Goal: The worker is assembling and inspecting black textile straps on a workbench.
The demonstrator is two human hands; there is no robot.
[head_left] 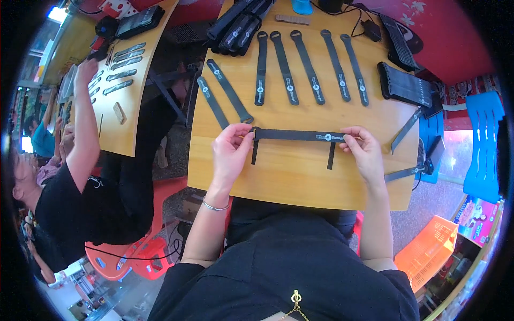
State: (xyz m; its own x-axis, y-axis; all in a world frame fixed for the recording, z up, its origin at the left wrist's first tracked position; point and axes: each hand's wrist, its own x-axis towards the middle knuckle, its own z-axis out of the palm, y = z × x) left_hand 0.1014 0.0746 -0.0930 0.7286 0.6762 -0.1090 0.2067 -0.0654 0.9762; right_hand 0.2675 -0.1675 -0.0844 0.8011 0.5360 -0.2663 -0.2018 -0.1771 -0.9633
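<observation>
Near the front of the wooden table, I hold a black storage strap (292, 135) level between both hands. My left hand (230, 150) pinches its slotted left end, with thumb and fingers closed. My right hand (364, 151) pinches the right end, next to pale printing. Two narrow dark strips (331, 156) extend below the strap, one by each end; I cannot tell whether they are attached. Just beyond my left hand, a strap (229, 91) and a shorter-looking strap (212, 101) lie slanted. Several more straps (308, 67) are laid side by side farther back.
A pile of black straps (241, 27) sits at the table's back left. At the right are a black pouch (405, 84) and two straps (406, 131) near the edge. A wooden block (292, 20) lies at the back. A co-worker (80, 198) sits at another table on the left.
</observation>
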